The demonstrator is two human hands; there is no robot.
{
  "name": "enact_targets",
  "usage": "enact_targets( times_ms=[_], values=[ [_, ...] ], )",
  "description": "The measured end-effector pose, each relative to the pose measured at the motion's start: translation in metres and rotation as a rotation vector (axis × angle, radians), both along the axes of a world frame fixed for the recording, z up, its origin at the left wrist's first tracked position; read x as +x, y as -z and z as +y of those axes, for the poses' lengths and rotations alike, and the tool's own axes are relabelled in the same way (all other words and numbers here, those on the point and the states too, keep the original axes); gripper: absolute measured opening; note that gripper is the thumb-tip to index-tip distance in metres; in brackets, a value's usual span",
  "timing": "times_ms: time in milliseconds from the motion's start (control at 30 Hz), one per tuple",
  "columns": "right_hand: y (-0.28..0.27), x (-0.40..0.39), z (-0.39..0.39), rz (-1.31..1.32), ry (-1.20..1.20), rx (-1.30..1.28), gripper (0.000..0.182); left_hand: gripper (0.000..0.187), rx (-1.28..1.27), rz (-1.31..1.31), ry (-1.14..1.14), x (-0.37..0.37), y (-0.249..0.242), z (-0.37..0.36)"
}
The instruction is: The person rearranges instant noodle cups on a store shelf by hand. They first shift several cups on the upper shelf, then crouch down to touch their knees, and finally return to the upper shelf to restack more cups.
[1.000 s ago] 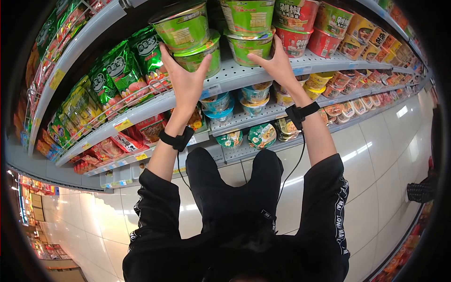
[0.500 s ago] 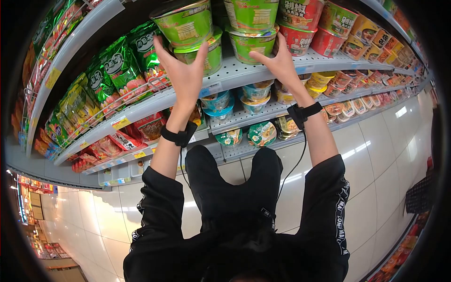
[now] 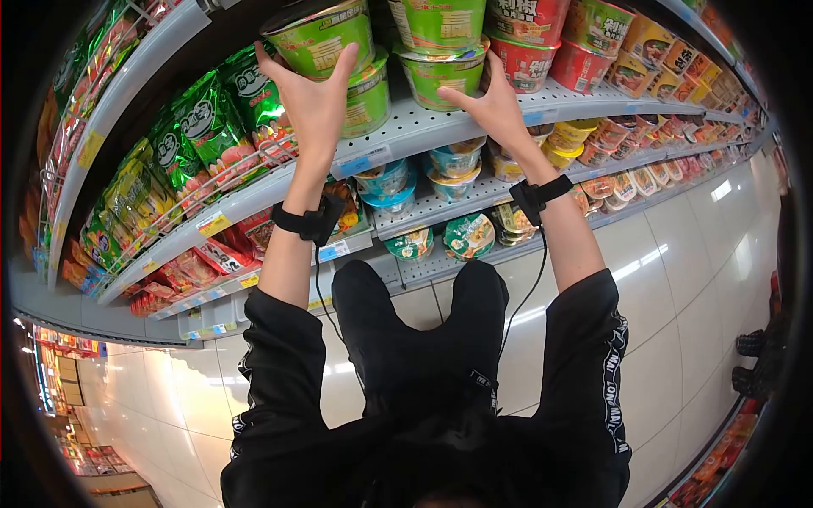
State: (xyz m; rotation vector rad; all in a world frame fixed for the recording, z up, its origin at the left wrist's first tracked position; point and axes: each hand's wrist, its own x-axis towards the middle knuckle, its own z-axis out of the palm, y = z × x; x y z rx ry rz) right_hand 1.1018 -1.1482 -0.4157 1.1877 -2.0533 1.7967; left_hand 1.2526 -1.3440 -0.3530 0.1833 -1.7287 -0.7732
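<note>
Two stacks of green instant noodle tubs stand on the upper shelf. My left hand (image 3: pixel 314 110) is closed around the upper tub (image 3: pixel 326 38) of the left stack, thumb on its front and fingers at its left side. Under it sits another green tub (image 3: pixel 367 103), partly covered by my hand. In the right stack, my right hand (image 3: pixel 491 106) curls round the lower green tub (image 3: pixel 436 80); its thumb lies on the front and its fingers reach behind the right side. An upper green tub (image 3: pixel 436 24) rests on that one.
Green snack-like packets (image 3: pixel 199 127) sit behind a wire rail on the left. Red tubs (image 3: pixel 521 63) stand close to my right hand. Lower shelves hold blue cups (image 3: pixel 388 188) and round bowls (image 3: pixel 471 237). Another person's shoes (image 3: pixel 752 343) show at the far right.
My left hand has moved up and left, its thumb going from the lower tub to the upper one. My right hand keeps its place on the lower tub. The view has shifted slightly.
</note>
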Motion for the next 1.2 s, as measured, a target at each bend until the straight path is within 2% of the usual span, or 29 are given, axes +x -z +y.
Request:
enact_targets(
  times_ms=[267, 433, 533, 900, 1100, 1167, 1200],
  values=[
    [0.003, -0.003, -0.001, -0.020, 0.014, 0.023, 0.105, 0.112, -0.006, 0.024, 0.007, 0.004, 0.026, 0.010],
    [0.004, -0.004, -0.001, -0.039, 0.005, 0.030, 0.106, 0.109, -0.134, -0.022, -0.133, 0.003, 0.047, 0.007],
    [0.005, -0.006, -0.003, -0.023, -0.003, 0.023, 0.108, 0.111, -0.086, -0.003, -0.045, 0.005, 0.058, 0.004],
    [0.013, -0.008, -0.008, 0.078, -0.037, -0.071, 0.107, 0.106, -0.141, 0.009, -0.105, 0.010, 0.073, 0.004],
    [0.020, 0.017, -0.010, 0.279, 0.154, -0.168, 0.106, 0.104, -0.182, 0.008, -0.162, 0.009, 0.074, 0.004],
    [0.007, 0.032, -0.006, 0.320, 0.283, -0.182, 0.105, 0.103, -0.186, 0.010, -0.163, 0.010, 0.074, 0.003],
    [-0.001, 0.033, -0.007, 0.324, 0.271, -0.179, 0.105, 0.103, -0.180, 0.014, -0.174, 0.009, 0.075, 0.002]
  ],
)
